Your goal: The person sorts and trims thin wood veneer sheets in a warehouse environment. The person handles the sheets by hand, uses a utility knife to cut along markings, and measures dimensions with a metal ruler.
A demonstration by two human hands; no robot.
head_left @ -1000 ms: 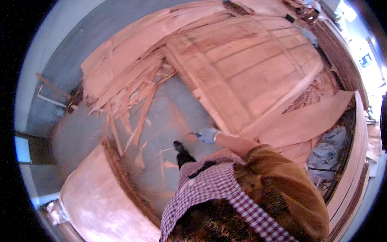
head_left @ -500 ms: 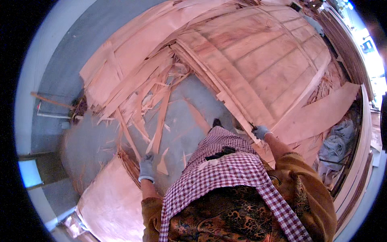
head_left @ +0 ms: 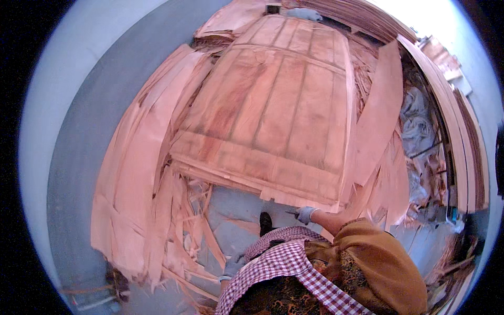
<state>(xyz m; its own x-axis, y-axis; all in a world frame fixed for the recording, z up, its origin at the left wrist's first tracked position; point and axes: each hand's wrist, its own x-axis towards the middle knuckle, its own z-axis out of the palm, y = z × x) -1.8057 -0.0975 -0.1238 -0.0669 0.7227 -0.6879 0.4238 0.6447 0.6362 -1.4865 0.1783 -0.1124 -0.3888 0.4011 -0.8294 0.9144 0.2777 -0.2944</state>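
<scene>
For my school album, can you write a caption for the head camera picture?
A gloved right hand holds a small dark tool near stacked wooden sheets.

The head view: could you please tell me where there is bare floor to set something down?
Grey floor lies bare between the wooden stack, black shoe and wood scraps. It is crowded beside the left hand, with scraps, and right of the stack, with loose sheets.
</scene>
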